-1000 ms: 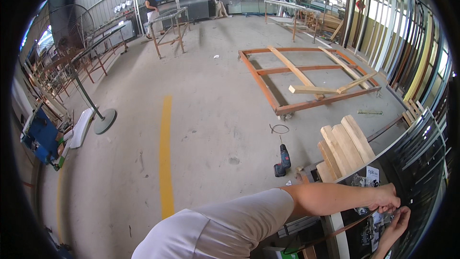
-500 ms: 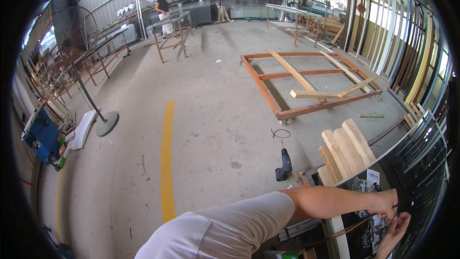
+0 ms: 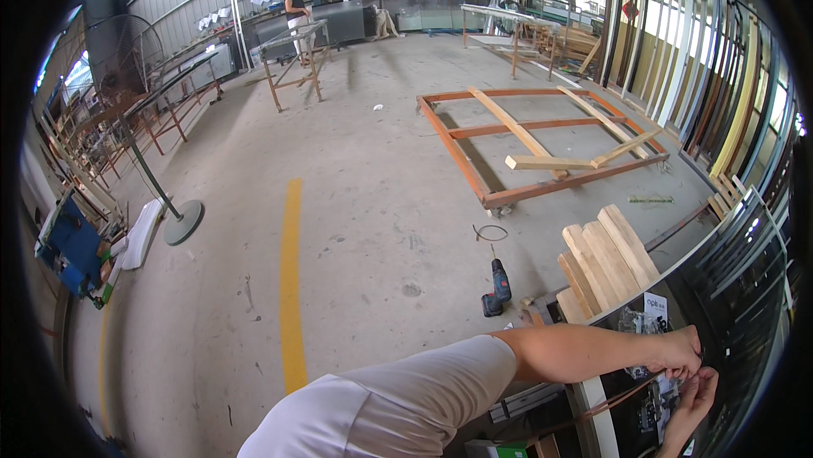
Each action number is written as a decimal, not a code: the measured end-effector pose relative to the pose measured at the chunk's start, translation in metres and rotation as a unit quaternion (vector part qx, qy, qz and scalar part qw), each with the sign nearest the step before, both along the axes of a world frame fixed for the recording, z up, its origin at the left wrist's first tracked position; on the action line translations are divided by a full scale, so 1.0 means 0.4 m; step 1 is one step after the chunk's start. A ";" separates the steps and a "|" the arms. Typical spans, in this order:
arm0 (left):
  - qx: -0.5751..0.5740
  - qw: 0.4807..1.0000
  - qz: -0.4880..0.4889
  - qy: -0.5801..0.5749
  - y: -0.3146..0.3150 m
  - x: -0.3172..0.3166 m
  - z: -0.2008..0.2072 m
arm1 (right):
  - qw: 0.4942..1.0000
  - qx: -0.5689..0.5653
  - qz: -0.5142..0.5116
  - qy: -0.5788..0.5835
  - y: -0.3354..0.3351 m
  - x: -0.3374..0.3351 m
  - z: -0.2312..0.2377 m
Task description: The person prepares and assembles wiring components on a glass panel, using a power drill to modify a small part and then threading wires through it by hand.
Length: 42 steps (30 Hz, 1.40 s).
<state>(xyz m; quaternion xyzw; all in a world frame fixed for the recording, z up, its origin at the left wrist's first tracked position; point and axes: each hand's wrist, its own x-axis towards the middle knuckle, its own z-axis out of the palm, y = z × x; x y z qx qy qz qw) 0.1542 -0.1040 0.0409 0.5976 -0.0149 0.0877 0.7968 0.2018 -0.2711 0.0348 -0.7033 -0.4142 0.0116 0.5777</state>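
My left hand (image 3: 677,351) reaches in from a grey-sleeved arm, its fingers closed in a pinch over a dark glossy surface (image 3: 728,322) at the right. Just below it, my right hand (image 3: 694,403) is also closed, its fingertips meeting those of the left. Whatever sits between the fingers is too small and hidden to name. Beside the hands lie clear bags of small dark and metal parts (image 3: 633,322) and a white printed card (image 3: 655,305). A brown strip (image 3: 605,405) runs beneath my left forearm toward the hands.
Wooden blocks (image 3: 603,256) are stacked beside the dark surface. A cordless drill (image 3: 498,287) and a thin loop (image 3: 490,233) lie on the floor. Beyond them is an orange-brown frame (image 3: 449,153) with timber on it. Another person (image 3: 296,18) stands at the far left near a trestle (image 3: 292,52).
The whole view has shifted slightly. My two hands remain together at the same spot, with small finger movements. The far person has turned and stands more upright.
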 end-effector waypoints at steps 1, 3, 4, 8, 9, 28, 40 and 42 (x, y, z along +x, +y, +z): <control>-0.004 1.000 0.001 0.003 0.001 -0.003 0.002 | 1.000 -0.005 0.008 -0.008 -0.001 0.002 -0.001; -0.007 1.000 -0.003 0.007 0.001 -0.001 0.003 | 0.999 -0.007 0.015 -0.033 -0.004 0.011 -0.002; -0.006 1.000 -0.009 0.007 0.000 0.000 0.001 | 0.999 -0.008 0.018 -0.045 -0.008 0.014 -0.002; -0.008 1.000 -0.017 0.010 0.001 0.005 -0.007 | 0.998 -0.025 0.016 -0.048 -0.004 0.005 0.004; -0.007 1.000 -0.017 0.010 0.000 0.006 -0.010 | 0.998 -0.027 0.018 -0.049 -0.003 0.000 0.006; 0.018 0.999 -0.039 0.003 0.000 0.004 -0.005 | 0.992 -0.055 -0.026 -0.114 -0.009 -0.020 0.022; 0.006 1.000 -0.027 0.007 0.003 -0.007 0.007 | 0.996 -0.062 -0.047 -0.053 -0.021 -0.024 0.035; -0.002 1.000 -0.019 0.004 0.006 -0.001 0.002 | 0.993 -0.039 -0.049 -0.100 -0.030 -0.008 0.027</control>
